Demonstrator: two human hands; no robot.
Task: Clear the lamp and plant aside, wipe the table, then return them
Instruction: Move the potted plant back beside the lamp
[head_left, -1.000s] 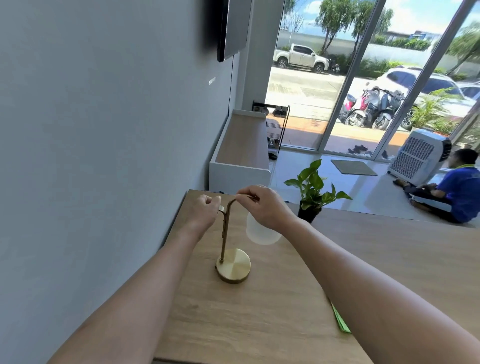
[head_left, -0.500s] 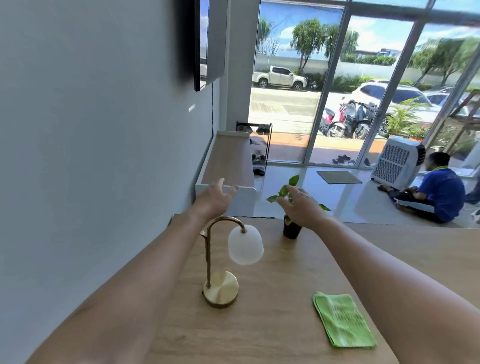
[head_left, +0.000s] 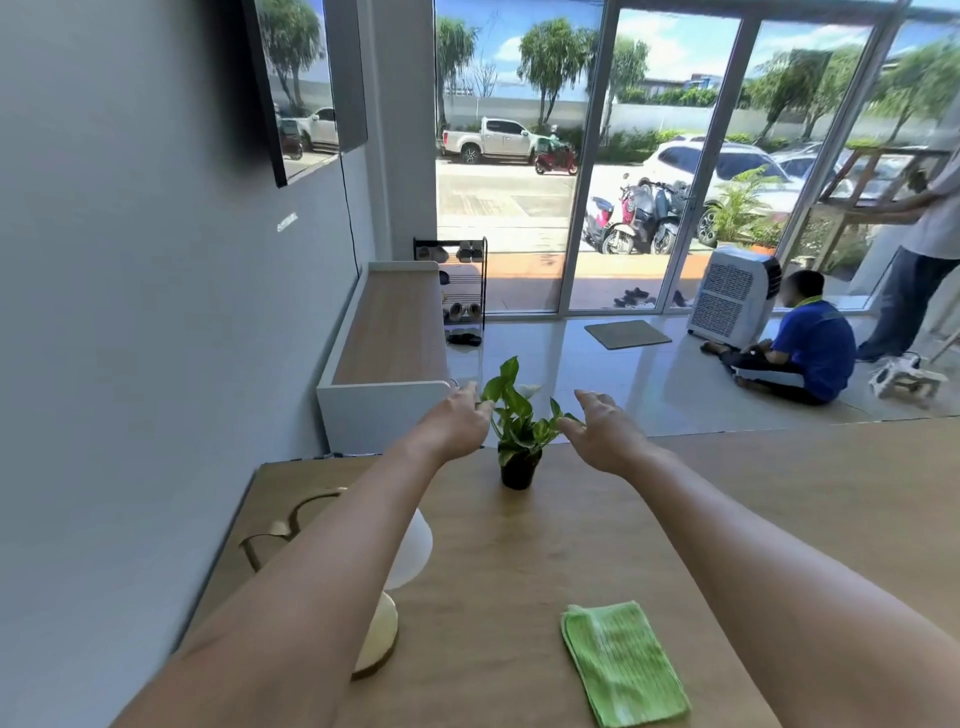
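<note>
Two bare hands reach forward on either side of a small green leafy plant in a black round pot (head_left: 518, 457), neither one gripping anything. The left hand (head_left: 453, 427), fingers straight and loosely spread, sits at the plant's left with its fingertips touching or just brushing an outer leaf; which of the two cannot be told. The right hand (head_left: 605, 431) mirrors it on the right, fingers extended and relaxed, its thumb tip at the edge of a leaf. Both forearms stretch out long from the bottom of the frame, converging toward the pot, which stands upright near the far edge of the light wood-grain table (head_left: 519, 551).

Under the left forearm stands the brass desk lamp with a frosted white shade (head_left: 415, 545); the arm hides most of its stem and part of its round base, and only its curved shadow shows on the tabletop. Near the right forearm, on the closer side of the table, lies a folded green microfibre cloth (head_left: 623, 662).

Beyond the hands, a person in a blue shirt (head_left: 808, 351) sits on the tiled floor beside a white portable air cooler (head_left: 732, 296). No writing or brand is legible anywhere.
</note>
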